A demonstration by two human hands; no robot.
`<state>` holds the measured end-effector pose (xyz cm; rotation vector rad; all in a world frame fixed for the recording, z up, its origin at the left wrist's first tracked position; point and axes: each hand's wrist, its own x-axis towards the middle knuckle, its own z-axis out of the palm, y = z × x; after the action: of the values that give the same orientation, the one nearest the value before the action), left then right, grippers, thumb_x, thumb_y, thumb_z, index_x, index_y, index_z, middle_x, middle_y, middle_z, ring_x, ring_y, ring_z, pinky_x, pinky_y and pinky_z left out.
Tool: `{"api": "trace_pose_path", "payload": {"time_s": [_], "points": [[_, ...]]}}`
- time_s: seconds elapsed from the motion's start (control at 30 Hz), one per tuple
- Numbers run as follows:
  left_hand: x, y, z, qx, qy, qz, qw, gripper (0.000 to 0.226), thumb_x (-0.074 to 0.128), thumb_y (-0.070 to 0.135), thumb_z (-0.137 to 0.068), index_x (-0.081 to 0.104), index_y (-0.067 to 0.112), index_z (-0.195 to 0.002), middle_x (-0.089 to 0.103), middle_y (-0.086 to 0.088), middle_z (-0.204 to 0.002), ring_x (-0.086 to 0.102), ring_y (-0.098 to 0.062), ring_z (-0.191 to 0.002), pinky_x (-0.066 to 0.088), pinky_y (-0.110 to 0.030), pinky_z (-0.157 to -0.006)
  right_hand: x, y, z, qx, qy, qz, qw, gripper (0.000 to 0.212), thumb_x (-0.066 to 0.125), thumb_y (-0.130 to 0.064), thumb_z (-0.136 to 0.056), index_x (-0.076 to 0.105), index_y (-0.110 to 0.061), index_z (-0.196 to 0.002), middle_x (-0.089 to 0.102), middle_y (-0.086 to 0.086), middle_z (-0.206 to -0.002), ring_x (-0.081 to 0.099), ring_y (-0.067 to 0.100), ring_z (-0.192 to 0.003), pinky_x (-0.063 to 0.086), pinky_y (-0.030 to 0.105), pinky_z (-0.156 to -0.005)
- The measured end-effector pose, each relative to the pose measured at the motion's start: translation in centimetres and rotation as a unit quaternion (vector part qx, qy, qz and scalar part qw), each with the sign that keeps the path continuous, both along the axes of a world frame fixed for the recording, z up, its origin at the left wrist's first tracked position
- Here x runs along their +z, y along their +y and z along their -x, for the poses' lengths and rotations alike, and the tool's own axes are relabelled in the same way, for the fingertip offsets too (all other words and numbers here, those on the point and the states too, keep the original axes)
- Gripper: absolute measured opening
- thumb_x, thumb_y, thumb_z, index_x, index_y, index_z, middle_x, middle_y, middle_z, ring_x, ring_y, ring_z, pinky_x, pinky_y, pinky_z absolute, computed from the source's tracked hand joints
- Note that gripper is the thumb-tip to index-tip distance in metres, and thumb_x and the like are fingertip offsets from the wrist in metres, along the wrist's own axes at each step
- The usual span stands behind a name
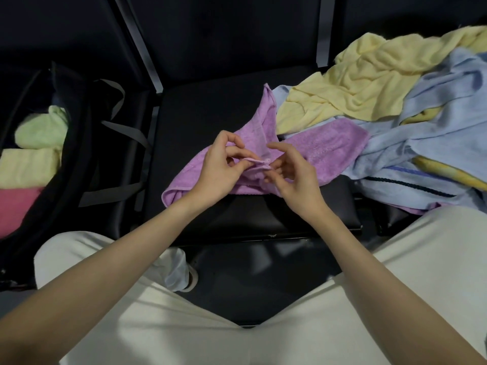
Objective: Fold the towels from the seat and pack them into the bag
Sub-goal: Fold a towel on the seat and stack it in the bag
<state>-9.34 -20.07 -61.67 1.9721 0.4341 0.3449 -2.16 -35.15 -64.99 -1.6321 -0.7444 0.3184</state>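
1. A waiting area or transit seating, it seems: black padded seats [237, 122] joined in a row by metal bars [139, 40].
2. Dark glossy floor [250, 280] below (dimly lit).

Purple towel [324, 151], yellow towel [369, 83], pale blue towel [434, 127], black seat [210, 111]

A towel [263, 154] lies on the seat [210, 114], under both hands. A towel pile [395, 101] lies to its right. The bag [79, 154] stands left, folded towels [31, 154] inside.
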Motion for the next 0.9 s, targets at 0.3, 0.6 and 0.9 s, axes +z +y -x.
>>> {"api": "trace_pose_path", "payload": {"time_s": [0.3, 0.6, 0.9], "points": [[-0.2, 1.3, 1.1, 0.004, 0.032, -0.024, 0.999, 0.038, 0.081, 0.009, -0.073, 0.057, 0.009, -0.102, 0.072, 0.001, -0.093, 0.067, -0.008, -0.087, 0.049, -0.016, -0.074, -1.4, 0.4, 0.2, -0.064, 0.029, 0.005, 0.997, 0.015, 0.062, -0.002, -0.087, 0.065, -0.014, -0.096, 0.069, 0.009, -0.091, 0.068, 0.024, -0.08, 0.056, 0.038, -0.076], [-4.7, 11.0, 11.2, 0.217, 0.242, -0.064, 0.943, 0.022, 0.076, 0.002, -0.075, 0.066, 0.01, -0.094, 0.071, -0.015, -0.099, 0.062, -0.021, -0.083, 0.052, -0.039, -0.089, -0.7, 0.6, 0.6, -0.089, 0.031, 0.001, 0.996, 0.015, 0.063, -0.003, -0.088, 0.066, -0.012, -0.099, 0.07, 0.007, -0.085, 0.07, 0.02, -0.077, 0.057, 0.033, -0.077], [-5.2, 8.6, 11.5, 0.276, 0.285, -0.006, 0.918, 0.013, 0.071, 0.017, -0.079, 0.063, 0.016, -0.069, 0.068, -0.006, -0.066, 0.069, -0.025, -0.073, 0.057, -0.037, -0.078, 1.7, 1.1, 0.7, -0.117, -0.007, 0.008, 0.993, 0.011, 0.062, -0.005, -0.089, 0.065, -0.014, -0.094, 0.069, -0.001, -0.073, 0.068, 0.013, -0.069, 0.055, 0.029, -0.073]]}}
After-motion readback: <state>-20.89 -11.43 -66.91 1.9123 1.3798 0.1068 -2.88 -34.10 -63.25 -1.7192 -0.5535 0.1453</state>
